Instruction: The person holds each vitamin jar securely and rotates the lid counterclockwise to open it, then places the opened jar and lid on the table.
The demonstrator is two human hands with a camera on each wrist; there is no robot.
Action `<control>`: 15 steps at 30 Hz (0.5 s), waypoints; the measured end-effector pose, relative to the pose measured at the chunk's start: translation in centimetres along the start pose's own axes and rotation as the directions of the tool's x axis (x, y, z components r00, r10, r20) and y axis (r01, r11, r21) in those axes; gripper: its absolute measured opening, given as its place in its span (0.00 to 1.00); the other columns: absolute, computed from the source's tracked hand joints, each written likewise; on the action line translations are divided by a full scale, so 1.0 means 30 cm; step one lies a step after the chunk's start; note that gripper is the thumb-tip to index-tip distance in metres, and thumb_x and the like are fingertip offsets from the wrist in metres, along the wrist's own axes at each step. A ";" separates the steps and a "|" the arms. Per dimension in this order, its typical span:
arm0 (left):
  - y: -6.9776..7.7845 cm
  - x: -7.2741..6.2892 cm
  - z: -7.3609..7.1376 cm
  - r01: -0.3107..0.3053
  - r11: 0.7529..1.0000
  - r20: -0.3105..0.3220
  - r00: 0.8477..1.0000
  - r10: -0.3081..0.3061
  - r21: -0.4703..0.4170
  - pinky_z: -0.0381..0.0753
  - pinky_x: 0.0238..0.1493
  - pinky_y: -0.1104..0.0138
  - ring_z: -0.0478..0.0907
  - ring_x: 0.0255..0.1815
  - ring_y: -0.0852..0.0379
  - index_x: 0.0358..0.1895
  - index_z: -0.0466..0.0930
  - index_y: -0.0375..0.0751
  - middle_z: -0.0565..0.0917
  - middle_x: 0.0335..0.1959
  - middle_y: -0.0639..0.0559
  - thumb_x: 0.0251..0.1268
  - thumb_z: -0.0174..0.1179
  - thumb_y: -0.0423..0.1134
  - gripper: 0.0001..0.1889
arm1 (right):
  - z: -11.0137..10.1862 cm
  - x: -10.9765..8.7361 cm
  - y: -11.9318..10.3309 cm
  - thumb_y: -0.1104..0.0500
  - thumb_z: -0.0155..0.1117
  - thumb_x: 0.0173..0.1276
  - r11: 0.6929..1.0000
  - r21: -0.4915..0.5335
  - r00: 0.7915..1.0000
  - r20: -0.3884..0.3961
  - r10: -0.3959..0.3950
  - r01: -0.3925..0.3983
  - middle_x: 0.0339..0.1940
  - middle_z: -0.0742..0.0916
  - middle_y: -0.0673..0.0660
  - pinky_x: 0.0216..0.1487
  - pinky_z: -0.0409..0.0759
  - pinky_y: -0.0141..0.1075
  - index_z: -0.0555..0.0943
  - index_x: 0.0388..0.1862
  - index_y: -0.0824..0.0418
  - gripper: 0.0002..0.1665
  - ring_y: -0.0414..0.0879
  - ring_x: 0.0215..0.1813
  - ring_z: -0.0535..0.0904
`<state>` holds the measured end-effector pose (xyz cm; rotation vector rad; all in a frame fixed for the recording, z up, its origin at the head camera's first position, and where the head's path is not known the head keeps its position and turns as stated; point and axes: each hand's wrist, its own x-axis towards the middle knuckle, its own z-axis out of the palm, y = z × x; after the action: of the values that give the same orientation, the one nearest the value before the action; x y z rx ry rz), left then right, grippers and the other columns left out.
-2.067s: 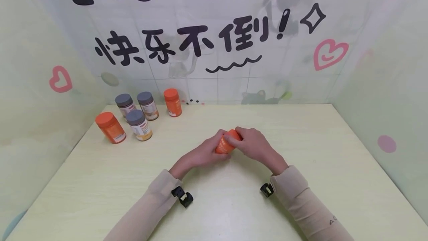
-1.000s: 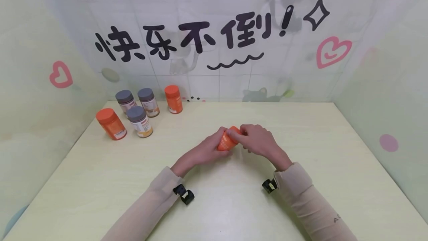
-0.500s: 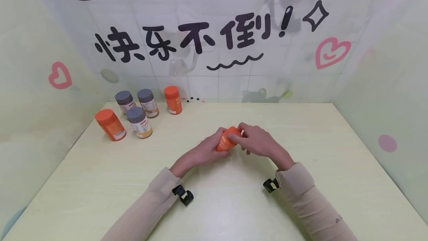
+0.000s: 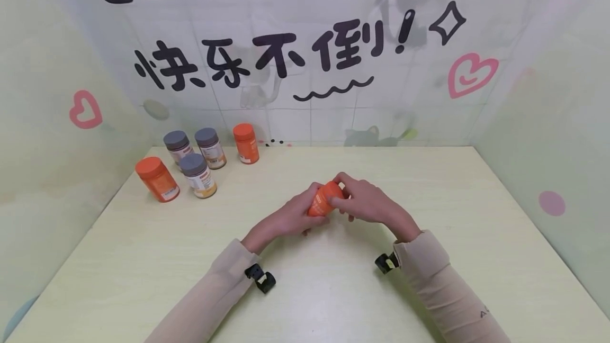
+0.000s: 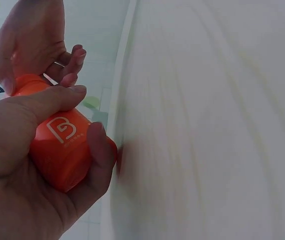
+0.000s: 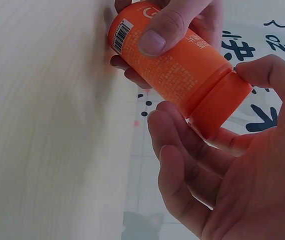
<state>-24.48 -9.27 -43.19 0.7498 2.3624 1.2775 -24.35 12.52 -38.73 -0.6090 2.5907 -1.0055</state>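
My left hand [image 4: 289, 217] grips the body of an orange plastic bottle [image 4: 321, 200], held tilted above the table. Its thumb lies across the label side in the left wrist view, near a white logo. The bottle's orange lid [image 6: 221, 107] points toward my right hand [image 4: 369, 201]. In the right wrist view the right thumb and a finger pinch the lid's edge, while the other fingers curl loosely beside it. A barcode and small print show on the bottle body [image 6: 175, 72]. The lid sits on the bottle, with a thin seam between them.
At the back left of the pale table [image 4: 410, 290] stand two more orange bottles [image 4: 158, 180] and three jars [image 4: 198, 176] with grey lids. A printed backdrop [image 4: 267, 83] rises behind the table, with side panels at left and right.
The right thumb has shifted from across the bottle onto the lid's near side, and the right fingers have changed their hold. The left hand stays nearly still with the bottle.
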 end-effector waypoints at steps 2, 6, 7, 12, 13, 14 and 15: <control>-0.001 0.001 0.000 0.002 1.000 0.001 1.000 -0.002 -0.003 0.82 0.26 0.65 0.78 0.29 0.52 0.69 0.61 0.50 0.77 0.52 0.48 0.72 0.65 0.36 0.29 | 0.000 -0.001 -0.001 0.49 0.54 0.70 1.000 -0.010 1.000 -0.003 -0.010 0.010 0.37 0.89 0.59 0.32 0.80 0.40 0.72 0.61 0.54 0.23 0.55 0.29 0.85; 0.000 0.002 0.000 0.004 1.000 0.002 1.000 -0.004 -0.004 0.81 0.26 0.65 0.77 0.28 0.52 0.69 0.61 0.51 0.77 0.52 0.47 0.71 0.65 0.36 0.29 | 0.002 -0.003 -0.004 0.46 0.54 0.73 1.000 -0.013 1.000 -0.011 -0.024 0.024 0.39 0.89 0.58 0.33 0.79 0.41 0.71 0.62 0.52 0.23 0.55 0.30 0.86; 0.000 0.003 0.000 0.004 1.000 0.002 1.000 -0.004 -0.005 0.81 0.25 0.65 0.78 0.29 0.51 0.69 0.61 0.50 0.77 0.52 0.47 0.71 0.65 0.35 0.29 | 0.004 -0.002 -0.005 0.43 0.54 0.75 1.000 -0.008 1.000 -0.016 -0.023 0.023 0.39 0.89 0.58 0.34 0.79 0.41 0.72 0.62 0.52 0.23 0.55 0.30 0.86; 0.000 0.003 0.000 0.003 1.000 0.004 1.000 -0.003 -0.004 0.82 0.25 0.66 0.78 0.33 0.51 0.69 0.61 0.51 0.77 0.54 0.47 0.71 0.65 0.35 0.29 | 0.016 -0.001 -0.011 0.32 0.53 0.77 1.000 -0.007 0.998 -0.065 -0.010 0.009 0.36 0.88 0.57 0.33 0.79 0.41 0.74 0.55 0.50 0.25 0.54 0.29 0.86; 0.000 0.002 0.000 0.003 1.000 0.005 1.000 -0.003 -0.004 0.82 0.26 0.66 0.78 0.34 0.51 0.69 0.61 0.51 0.77 0.54 0.47 0.71 0.65 0.36 0.29 | 0.019 0.000 -0.011 0.32 0.52 0.77 1.000 -0.014 0.997 -0.077 -0.011 0.010 0.35 0.88 0.57 0.32 0.79 0.41 0.74 0.54 0.50 0.26 0.53 0.28 0.86; 0.001 0.001 -0.001 0.005 1.000 0.006 1.000 -0.005 -0.001 0.82 0.26 0.66 0.78 0.35 0.51 0.69 0.61 0.52 0.77 0.54 0.48 0.71 0.65 0.36 0.29 | 0.022 0.001 -0.011 0.32 0.52 0.77 1.000 -0.019 0.996 -0.087 -0.013 0.011 0.34 0.88 0.57 0.31 0.78 0.41 0.74 0.53 0.50 0.25 0.53 0.28 0.86; 0.003 0.001 -0.001 0.005 1.000 0.008 1.000 -0.005 -0.001 0.82 0.27 0.65 0.78 0.36 0.50 0.69 0.61 0.52 0.77 0.54 0.48 0.71 0.65 0.36 0.29 | 0.024 0.002 -0.011 0.32 0.52 0.77 1.000 -0.024 0.995 -0.096 -0.013 0.010 0.33 0.88 0.58 0.31 0.78 0.41 0.75 0.52 0.50 0.25 0.53 0.28 0.86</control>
<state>-24.49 -9.25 -43.10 0.7471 2.3561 1.2714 -24.00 11.85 -39.01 -0.5959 2.6894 -1.0332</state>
